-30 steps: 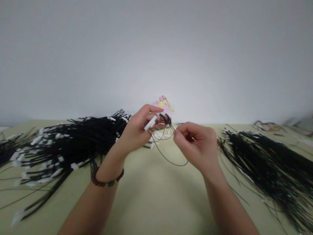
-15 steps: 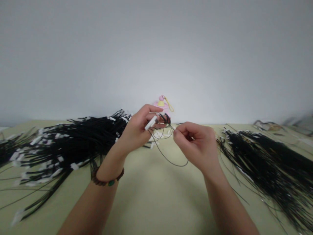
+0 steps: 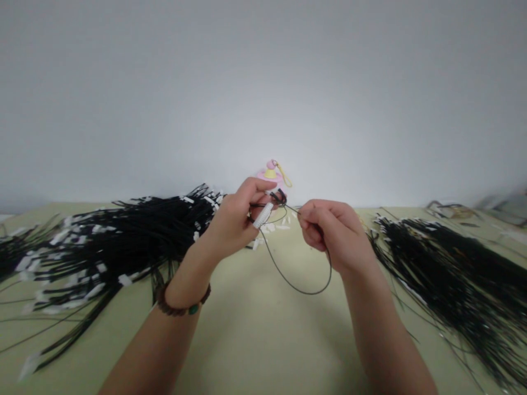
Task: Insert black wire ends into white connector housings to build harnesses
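A thin black cable (image 3: 296, 289) hangs in a loop between my two hands above the table. My left hand (image 3: 239, 222) is closed around part of it, where short black turns of cable (image 3: 280, 196) cross the fingers. A white label or connector (image 3: 262, 216) sticks out from under that hand's fingers; I cannot tell which it is. My right hand (image 3: 331, 230) pinches the cable between thumb and forefinger, and a straight stretch runs from there to the left hand. Where the cable ends is hidden.
A large heap of black cables with white tags (image 3: 135, 236) lies at left on the pale green table (image 3: 263, 340). More black cable bundles (image 3: 448, 274) lie at right. Behind my hands are a pink and yellow object (image 3: 270, 173) and small white pieces (image 3: 282, 224), near the wall.
My right hand has moved slightly right and away from the left, stretching the cable between them. The hanging loop has grown. The white piece at the left hand has shifted a little right.
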`<state>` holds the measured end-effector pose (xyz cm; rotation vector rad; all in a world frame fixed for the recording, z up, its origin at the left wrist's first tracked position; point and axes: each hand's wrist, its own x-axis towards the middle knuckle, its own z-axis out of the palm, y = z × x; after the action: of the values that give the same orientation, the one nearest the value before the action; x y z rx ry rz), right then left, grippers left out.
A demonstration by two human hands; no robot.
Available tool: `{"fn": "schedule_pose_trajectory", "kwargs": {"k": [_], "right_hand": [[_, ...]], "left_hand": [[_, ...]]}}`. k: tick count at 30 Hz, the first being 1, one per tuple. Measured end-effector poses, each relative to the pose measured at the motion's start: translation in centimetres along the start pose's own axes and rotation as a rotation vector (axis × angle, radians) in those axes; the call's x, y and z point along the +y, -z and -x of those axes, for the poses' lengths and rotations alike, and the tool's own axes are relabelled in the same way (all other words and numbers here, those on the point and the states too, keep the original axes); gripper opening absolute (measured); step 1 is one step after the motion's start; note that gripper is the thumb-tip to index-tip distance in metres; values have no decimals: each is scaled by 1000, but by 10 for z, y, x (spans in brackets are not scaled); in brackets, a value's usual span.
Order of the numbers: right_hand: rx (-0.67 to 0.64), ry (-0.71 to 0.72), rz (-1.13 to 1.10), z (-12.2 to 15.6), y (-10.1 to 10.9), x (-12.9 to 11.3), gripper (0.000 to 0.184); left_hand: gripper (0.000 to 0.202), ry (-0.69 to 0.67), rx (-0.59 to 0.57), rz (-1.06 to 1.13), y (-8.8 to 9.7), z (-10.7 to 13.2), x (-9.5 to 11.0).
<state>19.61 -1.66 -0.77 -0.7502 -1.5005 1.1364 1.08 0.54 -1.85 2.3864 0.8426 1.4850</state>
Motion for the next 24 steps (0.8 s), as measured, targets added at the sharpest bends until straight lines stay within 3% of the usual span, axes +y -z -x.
{"fn": "schedule_pose_trajectory", "kwargs": {"k": [3, 6, 15, 24], "right_hand": [[-25, -41, -73, -1, 0, -1, 18], [-25, -3, -1, -1, 0, -1, 19], [107, 357, 652, 1, -5, 4, 14], [-24, 285, 581, 9, 2, -4, 16]], "left_hand": [[37, -3, 2, -65, 1, 1, 2], [41, 3, 5, -135, 2, 2, 2], [41, 1, -163, -332, -8, 2, 14], [35, 16, -248, -473, -11, 5, 34]]}}
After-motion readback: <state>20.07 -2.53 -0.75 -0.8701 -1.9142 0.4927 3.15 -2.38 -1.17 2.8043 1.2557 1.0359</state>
